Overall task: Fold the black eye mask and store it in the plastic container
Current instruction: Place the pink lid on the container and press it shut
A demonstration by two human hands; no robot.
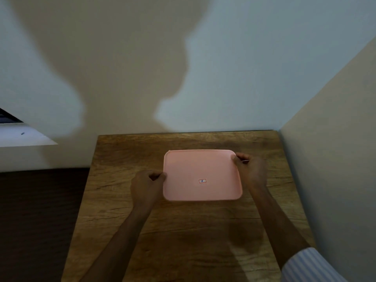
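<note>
A wood-grain counter (183, 231) sits tucked into a corner of pale walls (264, 58). A big soft shadow (112, 68) falls across them. Dark floor (36, 220) lies at left, below a white ledge (24, 137).

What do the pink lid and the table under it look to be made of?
Pink lid: likely plastic, matte and smooth, judging by its uniform colour, moulded raised rim and rounded corners. Table: wood or a wood-look laminate, brown with visible grain and dark streaks; which one cannot be told.
</note>
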